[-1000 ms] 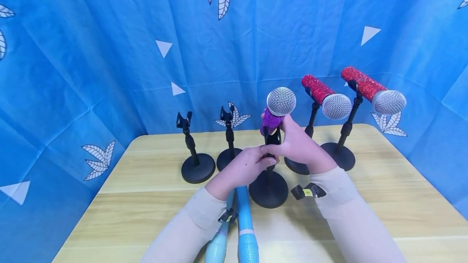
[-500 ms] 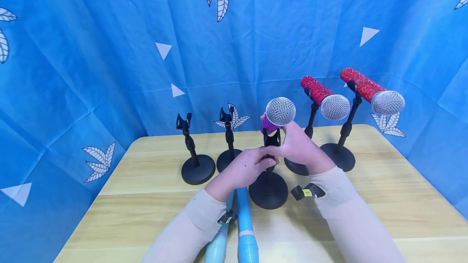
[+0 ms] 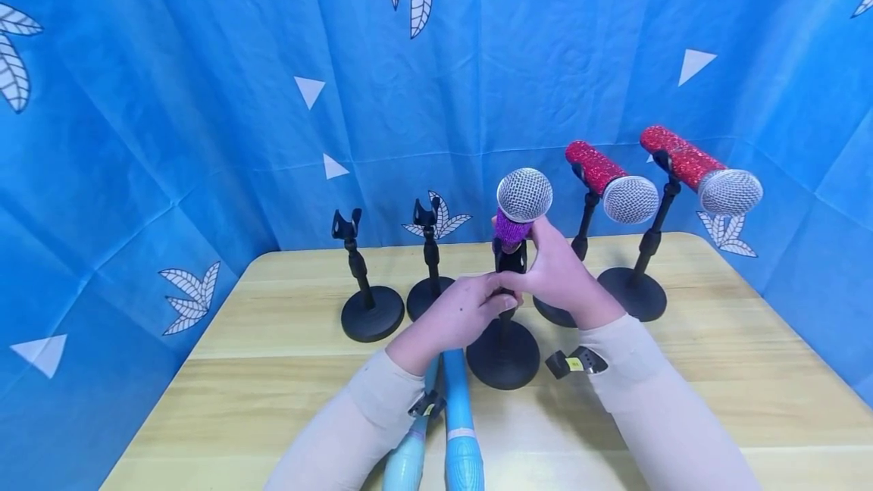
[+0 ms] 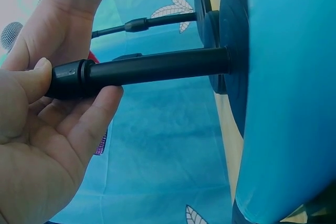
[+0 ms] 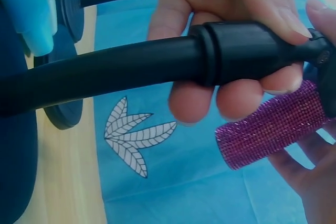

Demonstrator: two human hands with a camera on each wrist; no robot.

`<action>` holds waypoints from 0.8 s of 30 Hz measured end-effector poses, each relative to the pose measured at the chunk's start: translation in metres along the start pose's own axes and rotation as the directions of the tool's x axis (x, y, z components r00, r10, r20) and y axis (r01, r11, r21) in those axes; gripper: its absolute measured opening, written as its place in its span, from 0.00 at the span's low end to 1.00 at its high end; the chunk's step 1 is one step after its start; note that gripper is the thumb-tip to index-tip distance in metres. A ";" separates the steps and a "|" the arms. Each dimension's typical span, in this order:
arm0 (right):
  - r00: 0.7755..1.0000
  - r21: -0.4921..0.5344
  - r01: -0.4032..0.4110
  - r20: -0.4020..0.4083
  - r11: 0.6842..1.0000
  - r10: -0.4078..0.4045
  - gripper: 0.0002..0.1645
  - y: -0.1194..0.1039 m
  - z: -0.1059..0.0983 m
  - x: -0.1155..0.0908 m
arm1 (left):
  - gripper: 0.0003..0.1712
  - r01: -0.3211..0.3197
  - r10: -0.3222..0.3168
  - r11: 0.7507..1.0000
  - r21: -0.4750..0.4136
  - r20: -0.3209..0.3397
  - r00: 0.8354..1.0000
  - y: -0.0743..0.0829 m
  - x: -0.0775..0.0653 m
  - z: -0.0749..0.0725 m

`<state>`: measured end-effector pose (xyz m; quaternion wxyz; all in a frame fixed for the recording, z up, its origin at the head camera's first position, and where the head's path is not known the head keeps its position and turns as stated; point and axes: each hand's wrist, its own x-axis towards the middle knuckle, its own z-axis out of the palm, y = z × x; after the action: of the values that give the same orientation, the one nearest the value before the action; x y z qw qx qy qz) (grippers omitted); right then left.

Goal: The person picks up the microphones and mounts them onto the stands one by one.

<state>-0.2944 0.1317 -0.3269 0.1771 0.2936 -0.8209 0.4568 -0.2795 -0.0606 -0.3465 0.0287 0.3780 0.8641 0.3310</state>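
Observation:
A purple glittery microphone (image 3: 511, 229) with a silver mesh head tilts toward me at the top of a black desk microphone stand (image 3: 503, 354). My right hand (image 3: 562, 267) holds the microphone at the stand's clip, fingers around its far side. Just below, my left hand (image 3: 470, 309) grips the stand's collar, thumb and fingers wrapped about it. The right wrist view shows the purple handle (image 5: 273, 124) beside the clip, its tail end pointing down toward the table. In the left wrist view the stand's pole (image 4: 157, 69) runs from the left hand to the round base.
Two stands with bare clips (image 3: 346, 226) are at the back left. At the right, two more stands carry red glittery microphones (image 3: 600, 169) (image 3: 689, 157). Two long blue rods with ridged ends (image 3: 458, 400) lie on the wooden table (image 3: 273, 370) under the left forearm. A blue curtain (image 3: 239, 97) hangs behind.
The purple microphone's head dipped, then rose again, so more of its purple handle shows now than half a second ago. Both hands keep their places on the microphone and stand.

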 end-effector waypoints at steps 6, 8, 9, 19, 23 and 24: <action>0.998 -0.015 -0.002 -0.059 1.000 0.001 0.45 0.003 0.006 -0.002 | 0.12 -0.018 0.018 1.000 0.009 -0.018 1.000 -0.001 0.000 0.000; 0.998 -0.006 0.003 -0.065 1.000 -0.003 0.44 0.003 0.008 -0.002 | 0.11 -0.035 0.035 0.999 0.012 -0.027 0.999 -0.001 -0.001 0.000; 0.998 0.003 0.006 -0.064 1.000 -0.006 0.43 0.003 0.009 -0.002 | 0.11 -0.040 0.041 0.999 0.014 -0.030 0.999 -0.001 -0.001 0.000; 0.998 -0.014 0.055 -0.001 0.998 -0.055 0.51 -0.003 0.012 0.003 | 0.08 -0.003 0.002 1.000 -0.020 -0.033 0.999 0.001 -0.001 0.001; 0.999 -0.006 0.053 -0.012 0.999 -0.053 0.52 -0.003 0.012 0.003 | 0.08 -0.004 0.004 1.000 -0.019 -0.039 0.999 0.001 -0.001 0.002; 0.999 0.002 0.051 -0.016 0.999 -0.051 0.50 -0.002 0.013 0.002 | 0.08 -0.005 0.005 1.000 -0.016 -0.040 0.999 0.000 -0.001 0.003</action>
<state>-0.2946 0.1191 -0.3309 0.1950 0.3111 -0.8112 0.4552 -0.2778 -0.0601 -0.3489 0.0137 0.3733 0.8610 0.3452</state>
